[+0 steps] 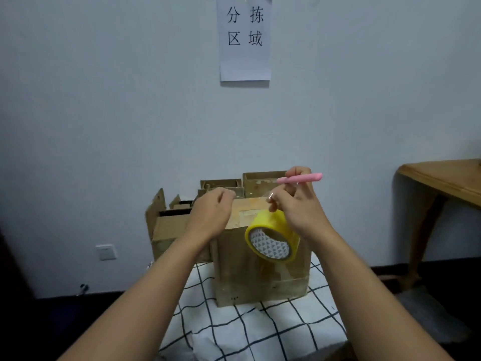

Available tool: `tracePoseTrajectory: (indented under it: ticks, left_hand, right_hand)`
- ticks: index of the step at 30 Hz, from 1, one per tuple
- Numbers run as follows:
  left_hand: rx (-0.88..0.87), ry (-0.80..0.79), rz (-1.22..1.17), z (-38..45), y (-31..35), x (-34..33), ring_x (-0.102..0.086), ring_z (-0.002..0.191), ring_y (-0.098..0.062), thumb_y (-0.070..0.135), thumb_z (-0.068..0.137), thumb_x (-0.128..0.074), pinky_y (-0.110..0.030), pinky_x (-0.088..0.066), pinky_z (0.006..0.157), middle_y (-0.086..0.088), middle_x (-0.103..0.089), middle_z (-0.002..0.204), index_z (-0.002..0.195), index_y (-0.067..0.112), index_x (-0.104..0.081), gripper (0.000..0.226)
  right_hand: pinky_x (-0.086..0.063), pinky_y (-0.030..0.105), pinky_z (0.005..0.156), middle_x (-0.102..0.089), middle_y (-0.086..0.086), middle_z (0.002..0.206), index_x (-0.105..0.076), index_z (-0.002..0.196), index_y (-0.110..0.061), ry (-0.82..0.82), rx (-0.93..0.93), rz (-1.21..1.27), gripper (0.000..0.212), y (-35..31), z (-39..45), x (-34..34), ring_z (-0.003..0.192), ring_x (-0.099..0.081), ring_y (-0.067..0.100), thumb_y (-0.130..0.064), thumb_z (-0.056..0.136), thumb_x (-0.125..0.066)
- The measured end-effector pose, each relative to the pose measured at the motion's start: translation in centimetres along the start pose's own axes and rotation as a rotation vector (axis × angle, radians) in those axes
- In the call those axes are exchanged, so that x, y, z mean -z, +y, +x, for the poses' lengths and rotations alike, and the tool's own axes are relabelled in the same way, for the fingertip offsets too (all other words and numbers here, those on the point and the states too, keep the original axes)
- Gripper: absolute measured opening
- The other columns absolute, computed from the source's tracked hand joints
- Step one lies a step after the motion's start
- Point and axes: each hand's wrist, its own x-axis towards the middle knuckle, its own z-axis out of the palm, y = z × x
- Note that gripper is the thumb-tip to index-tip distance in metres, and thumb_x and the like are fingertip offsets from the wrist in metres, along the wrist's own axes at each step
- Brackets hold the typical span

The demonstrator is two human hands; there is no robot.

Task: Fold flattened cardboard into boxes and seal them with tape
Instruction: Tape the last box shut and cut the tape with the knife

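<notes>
A folded cardboard box [260, 272] stands upright on a white cloth with a black grid [260, 332]. My left hand [212, 212] is over the box's top at its far left, fingers curled, pinching the end of a clear tape strip. My right hand [296, 201] grips a pink cutter [299, 178] above the box's top. A yellow tape roll [270, 237] hangs under my right hand in front of the box's upper right. The clear strip runs between both hands and is hard to see.
Several other cardboard boxes [171, 225] stand behind against the wall, some with open flaps. A wooden table [442, 181] is at the right. A paper sign [244, 40] hangs on the wall. A wall socket [106, 251] sits low at the left.
</notes>
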Motion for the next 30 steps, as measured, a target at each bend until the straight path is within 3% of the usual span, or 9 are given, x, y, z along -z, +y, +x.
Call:
tracePoseTrajectory:
  ticks: [2,4,8,12,16,19,22,26,30]
  left_hand:
    - [0.047,-0.092,-0.249,-1.5,1.3,2.2,-0.067,0.097,-0.014,0.078,0.076,-0.040,-0.035,-0.048,0.087,0.007,-0.072,0.099,0.093,0.022,-0.071,0.066]
    - [0.018,-0.268,-0.246,-3.1,1.8,3.6,-0.068,0.095,-0.004,0.090,0.064,-0.049,-0.034,-0.051,0.090,0.014,-0.073,0.100,0.093,0.033,-0.072,0.068]
    - [0.028,-0.317,-0.190,-5.0,0.7,5.3,-0.068,0.099,-0.007,0.057,0.075,-0.076,-0.033,-0.055,0.092,0.009,-0.073,0.104,0.101,0.029,-0.072,0.039]
    - [0.002,-0.255,-0.214,-6.5,0.2,7.0,-0.069,0.075,-0.014,0.015,0.090,-0.072,-0.031,-0.055,0.077,-0.006,-0.076,0.083,0.095,0.006,-0.075,0.011]
    - [-0.075,-0.198,-0.026,-7.3,-0.3,8.6,-0.072,0.076,-0.024,0.015,0.092,-0.068,-0.039,-0.057,0.077,-0.004,-0.075,0.076,0.085,0.014,-0.076,0.010]
    - [-0.126,-0.186,0.092,-7.7,-0.1,9.2,-0.070,0.070,-0.012,0.019,0.092,-0.069,-0.031,-0.056,0.073,0.004,-0.074,0.074,0.085,0.019,-0.076,0.010]
    - [-0.182,-0.161,0.179,-8.0,0.7,9.4,-0.069,0.069,-0.007,0.020,0.093,-0.067,-0.030,-0.055,0.075,0.008,-0.072,0.073,0.087,0.020,-0.074,0.010]
    - [-0.182,-0.143,0.192,-7.8,1.5,10.5,-0.069,0.073,-0.013,0.019,0.096,-0.063,-0.035,-0.055,0.077,0.005,-0.072,0.076,0.084,0.021,-0.070,0.013]
    - [-0.191,-0.158,0.147,-7.6,2.2,11.7,-0.070,0.073,-0.016,0.017,0.096,-0.063,-0.037,-0.056,0.078,0.001,-0.074,0.078,0.091,0.013,-0.073,0.012]
  right_hand:
    - [-0.053,0.028,0.068,-0.060,0.005,0.081,-0.036,0.106,-0.021,-0.003,-0.003,0.007,0.028,-0.2,-1.0,-1.4,0.065,-0.062,0.013,-0.001,0.094,-0.051]
    - [-0.050,0.020,0.064,-0.058,0.001,0.080,-0.036,0.109,-0.019,-0.007,0.009,0.019,0.026,-0.4,-1.9,-2.5,0.061,-0.060,0.004,-0.002,0.095,-0.051]
    - [-0.048,0.016,0.066,-0.056,-0.004,0.098,-0.035,0.107,-0.024,-0.047,0.007,-0.032,0.022,-1.0,-4.5,-4.9,0.074,-0.058,-0.001,-0.009,0.098,-0.050]
    - [-0.053,0.029,0.067,-0.059,0.005,0.099,-0.036,0.098,-0.029,-0.068,-0.001,0.059,0.031,-1.5,-6.5,-6.8,0.069,-0.062,0.013,-0.004,0.094,-0.053]
    - [-0.057,0.048,0.082,-0.066,0.002,0.079,-0.041,0.096,-0.025,-0.028,-0.050,0.215,0.023,-1.3,-8.1,-8.0,0.079,-0.071,0.030,-0.012,0.091,-0.059]
    - [-0.055,0.055,0.089,-0.074,0.008,0.088,-0.050,0.084,-0.028,0.027,-0.152,0.335,0.013,-0.7,-8.7,-8.5,0.089,-0.073,0.029,-0.033,0.091,-0.061]
    - [-0.058,0.044,0.084,-0.075,0.005,0.089,-0.051,0.083,-0.024,0.073,-0.204,0.435,0.019,-0.7,-9.1,-8.8,0.093,-0.072,0.023,-0.031,0.100,-0.052]
    - [-0.061,0.040,0.070,-0.066,0.003,0.113,-0.053,0.096,-0.029,0.147,-0.081,0.406,0.014,-0.5,-9.8,-7.9,0.108,-0.064,0.016,-0.034,0.104,-0.043]
    - [-0.057,0.032,0.059,-0.067,-0.002,0.079,-0.056,0.111,-0.041,0.115,0.077,0.255,0.023,0.7,-11.4,-7.3,0.075,-0.068,0.017,-0.050,0.097,-0.040]
